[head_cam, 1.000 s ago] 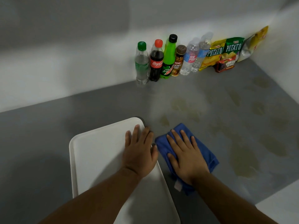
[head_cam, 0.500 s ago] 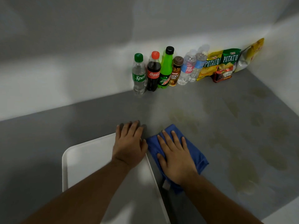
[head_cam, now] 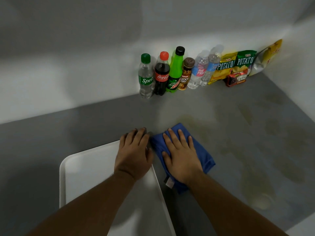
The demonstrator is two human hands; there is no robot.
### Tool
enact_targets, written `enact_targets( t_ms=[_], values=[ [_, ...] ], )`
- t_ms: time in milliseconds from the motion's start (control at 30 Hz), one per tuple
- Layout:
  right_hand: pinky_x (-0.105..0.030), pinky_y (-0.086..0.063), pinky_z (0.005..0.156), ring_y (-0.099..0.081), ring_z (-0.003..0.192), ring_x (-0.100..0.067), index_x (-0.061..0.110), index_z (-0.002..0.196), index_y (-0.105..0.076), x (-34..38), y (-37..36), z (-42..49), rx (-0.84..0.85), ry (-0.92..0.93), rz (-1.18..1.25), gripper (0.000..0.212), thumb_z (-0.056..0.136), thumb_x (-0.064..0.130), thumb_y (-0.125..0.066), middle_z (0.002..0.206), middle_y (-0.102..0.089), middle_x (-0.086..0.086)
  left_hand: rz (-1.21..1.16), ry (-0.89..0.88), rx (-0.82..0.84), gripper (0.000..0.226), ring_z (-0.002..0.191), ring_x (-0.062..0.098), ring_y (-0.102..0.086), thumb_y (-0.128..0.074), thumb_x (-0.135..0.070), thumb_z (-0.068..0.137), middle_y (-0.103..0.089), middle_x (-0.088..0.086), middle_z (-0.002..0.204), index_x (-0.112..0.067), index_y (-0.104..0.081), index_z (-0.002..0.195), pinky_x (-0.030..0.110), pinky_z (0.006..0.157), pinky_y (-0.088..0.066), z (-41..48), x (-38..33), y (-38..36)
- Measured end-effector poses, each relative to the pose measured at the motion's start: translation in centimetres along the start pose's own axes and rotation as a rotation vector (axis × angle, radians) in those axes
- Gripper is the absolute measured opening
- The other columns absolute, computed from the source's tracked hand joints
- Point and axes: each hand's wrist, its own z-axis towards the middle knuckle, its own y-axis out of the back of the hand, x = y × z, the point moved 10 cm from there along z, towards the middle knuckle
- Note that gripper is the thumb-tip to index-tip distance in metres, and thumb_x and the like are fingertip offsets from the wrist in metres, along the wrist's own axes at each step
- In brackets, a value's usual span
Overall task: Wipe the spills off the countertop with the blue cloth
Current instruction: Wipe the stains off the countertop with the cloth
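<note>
The blue cloth (head_cam: 203, 155) lies flat on the grey countertop (head_cam: 221, 106), just right of the white tray (head_cam: 88, 171). My right hand (head_cam: 181, 155) presses down on the cloth, palm flat and fingers spread. My left hand (head_cam: 133, 154) rests flat on the tray's far right corner, its fingertips reaching past the rim onto the counter. Yellowish spills mark the counter: a faint one (head_cam: 192, 120) just beyond the cloth and a larger patch (head_cam: 255, 184) to its right. More faint stains spread toward the right wall.
Several drink bottles (head_cam: 161, 74) stand in a row against the back wall. Snack bags (head_cam: 238, 63) lean in the far right corner beside them. A white wall bounds the counter on the right. The tray covers the near left.
Both hands have slid away from me. The cloth has moved with my right hand toward the stain beyond it. My left hand has reached the tray's far corner.
</note>
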Motion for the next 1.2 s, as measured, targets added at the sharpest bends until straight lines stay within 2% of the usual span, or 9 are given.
enact_targets(
  t_ms=[100, 167, 367, 434, 600, 667, 900, 1101, 1201],
  values=[
    [-0.049, 0.002, 0.128, 0.017, 0.157, -0.015, 0.033, 0.164, -0.005, -0.5, -0.3, -2.0, -0.006, 0.181, 0.028, 0.064, 0.105, 0.057, -0.015, 0.172, 0.004, 0.012, -0.002, 0.004, -0.003, 0.051, 0.141, 0.030, -0.046, -0.048, -0.038, 0.096, -0.052, 0.004, 0.154, -0.018, -0.057, 0.142, 0.049, 0.120, -0.033, -0.1, 0.2, -0.3],
    [-0.047, 0.002, 0.128, 0.015, 0.157, -0.011, 0.036, 0.164, -0.007, -1.7, -0.1, -2.0, -0.003, 0.215, 0.026, 0.063, 0.106, 0.057, -0.017, 0.172, 0.001, 0.014, -0.005, 0.007, -0.001, 0.052, 0.141, 0.030, -0.046, -0.048, -0.039, 0.096, -0.052, 0.004, 0.154, -0.018, -0.057, 0.142, 0.049, 0.120, -0.033, -0.1, 0.3, -0.4],
    [-0.054, 0.000, 0.127, 0.011, 0.158, -0.023, 0.030, 0.165, -0.004, -1.8, 1.3, 3.1, -0.037, -0.029, 0.021, 0.066, 0.104, 0.054, -0.013, 0.173, 0.001, 0.006, 0.007, 0.013, 0.010, 0.053, 0.142, 0.029, -0.045, -0.045, -0.040, 0.097, -0.051, 0.004, 0.155, -0.019, -0.054, 0.145, 0.049, 0.121, -0.033, 0.0, 0.3, -0.4],
    [-0.055, 0.001, 0.127, 0.013, 0.158, -0.026, 0.028, 0.164, -0.002, -0.5, 1.2, 3.9, -0.036, -0.049, 0.016, 0.066, 0.105, 0.054, -0.013, 0.173, 0.004, 0.004, 0.007, 0.022, 0.015, 0.055, 0.143, 0.028, -0.044, -0.044, -0.041, 0.097, -0.050, 0.004, 0.155, -0.018, -0.051, 0.147, 0.048, 0.123, -0.031, -0.1, 0.4, -0.3],
    [-0.048, 0.003, 0.128, 0.013, 0.158, -0.017, 0.033, 0.164, -0.007, 0.5, 0.6, 0.9, -0.016, 0.233, 0.011, 0.063, 0.105, 0.051, -0.020, 0.172, 0.001, 0.011, -0.034, 0.015, -0.006, 0.054, 0.141, 0.029, -0.048, -0.047, -0.040, 0.096, -0.053, 0.005, 0.153, -0.015, -0.056, 0.142, 0.048, 0.120, -0.034, 0.0, 0.2, 0.1],
    [-0.045, 0.004, 0.128, 0.011, 0.158, -0.013, 0.035, 0.164, -0.011, -1.0, 0.9, 0.4, -0.013, 0.271, 0.027, 0.062, 0.105, 0.049, -0.024, 0.172, -0.003, 0.014, -0.031, 0.017, -0.010, 0.054, 0.140, 0.029, -0.049, -0.047, -0.040, 0.095, -0.053, 0.005, 0.153, -0.014, -0.056, 0.142, 0.047, 0.121, -0.034, 0.0, 0.3, 0.2],
    [-0.055, 0.002, 0.127, 0.012, 0.158, -0.025, 0.030, 0.164, -0.004, -1.1, 1.9, 6.0, -0.029, -0.045, 0.022, 0.064, 0.106, 0.052, -0.018, 0.173, 0.002, 0.006, 0.010, 0.011, -0.013, 0.055, 0.140, 0.028, -0.047, -0.052, -0.036, 0.093, -0.053, 0.006, 0.153, -0.015, -0.054, 0.144, 0.046, 0.122, -0.032, 0.0, 0.2, 0.1],
    [-0.051, -0.004, 0.128, 0.008, 0.158, -0.017, 0.031, 0.164, -0.009, -0.8, 1.1, 2.9, -0.043, 0.137, 0.013, 0.066, 0.104, 0.057, -0.011, 0.172, -0.003, 0.009, -0.010, 0.018, -0.020, 0.054, 0.139, 0.028, -0.049, -0.051, -0.036, 0.092, -0.055, 0.006, 0.151, -0.013, -0.057, 0.142, 0.047, 0.121, -0.034, -0.1, 0.3, 0.4],
    [-0.050, -0.003, 0.128, 0.006, 0.159, -0.017, 0.032, 0.164, -0.010, -2.7, 1.6, 3.8, -0.045, 0.075, 0.004, 0.067, 0.102, 0.057, -0.010, 0.173, -0.004, 0.009, 0.001, 0.023, 0.001, 0.055, 0.140, 0.028, -0.048, -0.052, -0.038, 0.092, -0.054, 0.006, 0.152, -0.014, -0.057, 0.142, 0.045, 0.122, -0.031, -0.1, 0.2, 0.2]
  ],
)
